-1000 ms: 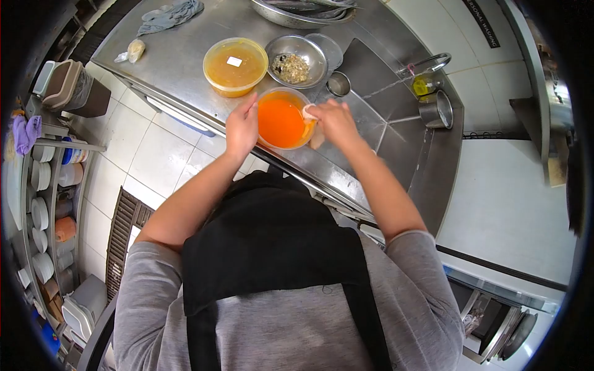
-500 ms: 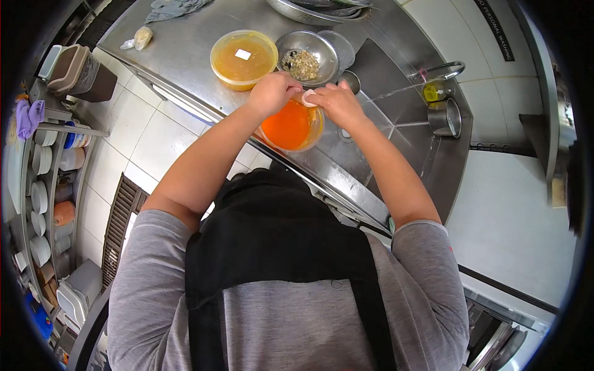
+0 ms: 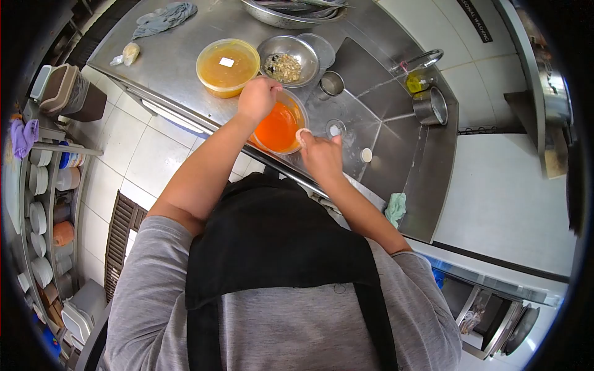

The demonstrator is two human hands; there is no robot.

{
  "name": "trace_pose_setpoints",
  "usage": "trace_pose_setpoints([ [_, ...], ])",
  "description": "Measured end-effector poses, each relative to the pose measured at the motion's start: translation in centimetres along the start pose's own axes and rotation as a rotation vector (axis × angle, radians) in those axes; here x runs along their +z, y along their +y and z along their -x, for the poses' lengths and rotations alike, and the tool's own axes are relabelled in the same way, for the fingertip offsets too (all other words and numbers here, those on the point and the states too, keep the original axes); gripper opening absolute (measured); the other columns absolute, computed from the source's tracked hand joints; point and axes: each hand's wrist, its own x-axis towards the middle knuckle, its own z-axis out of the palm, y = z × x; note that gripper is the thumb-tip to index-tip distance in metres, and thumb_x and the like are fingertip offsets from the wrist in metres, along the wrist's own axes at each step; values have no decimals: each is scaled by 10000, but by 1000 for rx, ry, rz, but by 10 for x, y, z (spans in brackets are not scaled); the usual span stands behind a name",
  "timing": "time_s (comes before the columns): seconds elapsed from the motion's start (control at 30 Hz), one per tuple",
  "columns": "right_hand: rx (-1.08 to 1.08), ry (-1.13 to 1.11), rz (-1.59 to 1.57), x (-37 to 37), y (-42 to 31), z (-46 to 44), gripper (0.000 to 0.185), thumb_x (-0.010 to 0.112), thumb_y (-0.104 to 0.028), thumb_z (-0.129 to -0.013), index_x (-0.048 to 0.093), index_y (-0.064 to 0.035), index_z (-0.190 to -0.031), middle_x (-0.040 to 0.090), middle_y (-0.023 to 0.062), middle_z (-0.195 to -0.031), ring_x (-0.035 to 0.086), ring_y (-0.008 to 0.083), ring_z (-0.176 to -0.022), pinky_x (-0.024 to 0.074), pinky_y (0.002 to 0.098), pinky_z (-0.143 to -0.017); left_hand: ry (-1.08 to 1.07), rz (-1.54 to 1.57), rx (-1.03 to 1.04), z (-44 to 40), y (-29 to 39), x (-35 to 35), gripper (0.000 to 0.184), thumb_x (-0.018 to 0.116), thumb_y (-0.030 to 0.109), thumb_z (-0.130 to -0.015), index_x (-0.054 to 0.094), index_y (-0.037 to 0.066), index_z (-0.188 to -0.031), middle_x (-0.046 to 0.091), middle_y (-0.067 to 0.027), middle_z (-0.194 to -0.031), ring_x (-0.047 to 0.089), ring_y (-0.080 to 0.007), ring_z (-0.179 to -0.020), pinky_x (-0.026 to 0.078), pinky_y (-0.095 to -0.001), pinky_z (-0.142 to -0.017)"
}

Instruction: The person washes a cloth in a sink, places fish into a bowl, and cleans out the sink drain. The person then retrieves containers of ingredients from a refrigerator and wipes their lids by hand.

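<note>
A round clear plastic tub (image 3: 302, 117) with bright orange liquid (image 3: 277, 131) stands at the counter's front edge. Over its far left rim, my left hand (image 3: 258, 99) is closed with the fingertips pinched; what they hold, if anything, is hidden. My right hand (image 3: 323, 156) is at the tub's near right side, its fingers closed round a small pale rounded piece (image 3: 302, 137) whose kind I cannot make out. Behind the tub are a larger tub of yellow-brown liquid (image 3: 238, 65) with a white label and a metal bowl (image 3: 303, 54) holding pale chopped bits (image 3: 283, 68).
To the right lies a steel sink (image 3: 405, 167) with a faucet (image 3: 430, 59), a metal pot (image 3: 430, 106) and a small white round thing (image 3: 366, 155). A metal cup (image 3: 331, 83) stands near the bowl. A green cloth (image 3: 395, 209) hangs at the sink's front edge.
My hands have come apart. The right hand has moved down toward me with the pale piece, while the left stays by the tub's far rim. The view has shifted slightly.
</note>
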Motion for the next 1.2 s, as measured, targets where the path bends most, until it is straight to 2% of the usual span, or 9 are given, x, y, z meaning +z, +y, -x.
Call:
trace_pose_setpoints([
  [0.17,51,-17,7,-1,-24,13,105,570,-140,-780,550,-102,-877,590,77,-563,594,236,-542,336,396,-652,94,-15,-46,5,2,3,122,616,92,-790,692,25,-859,640,-173,-816,620,-313,-741,489,-375,-694],
  [0.33,124,-36,-116,-5,-16,11,183,578,-117,-743,568,-110,-926,592,85,-572,598,257,-554,335,402,-657,112,146,-262,20,7,-1,133,596,83,-806,657,1,-890,622,-187,-794,608,-304,-737,473,-373,-685],
  [0.43,136,-28,-81,0,13,-4,205,567,-101,-741,597,-151,-938,627,83,-660,613,257,-625,338,407,-680,175,64,-273,39,4,-3,129,580,79,-797,612,-12,-883,596,-195,-816,577,-345,-788,461,-387,-733],
  [0.5,-15,106,-61,13,39,-16,224,558,-86,-741,628,-189,-927,655,51,-784,612,238,-745,340,404,-709,156,74,-310,49,-1,-10,142,580,80,-799,602,-14,-903,584,-193,-822,569,-349,-796,459,-387,-743],
  [0.53,-3,11,-137,6,43,-25,257,550,-76,-743,646,-206,-943,660,11,-861,584,211,-862,343,399,-735,139,87,-352,50,-1,-12,157,580,82,-801,591,-16,-924,573,-190,-828,561,-353,-803,457,-387,-753],
  [0.67,-154,-49,-79,4,61,-59,265,559,-88,-750,658,-225,-954,661,-14,-854,560,188,-885,344,385,-737,243,60,-125,29,7,-20,158,596,84,-793,620,-2,-923,591,-175,-875,575,-332,-815,464,-383,-753],
  [0.83,-257,-69,-33,7,61,-78,273,577,-99,-732,662,-255,-939,654,-48,-854,545,170,-847,333,362,-741,-225,59,88,-6,2,-14,160,645,101,-800,677,56,-950,623,-104,-935,596,-238,-785,477,-317,-713],
  [0.93,-268,-39,-65,6,62,-78,268,575,-96,-731,658,-262,-924,641,-53,-820,546,160,-840,326,362,-734,-324,152,-101,-13,0,-12,109,665,98,-768,676,50,-865,617,-108,-857,598,-260,-752,478,-342,-695],
  [1.2,-222,-13,-20,2,58,-43,227,595,-135,-731,628,-233,-933,626,-34,-786,564,166,-796,329,373,-704,-187,115,5,-5,3,-9,58,658,56,-772,647,14,-810,610,-105,-790,584,-223,-689,468,-319,-637],
])
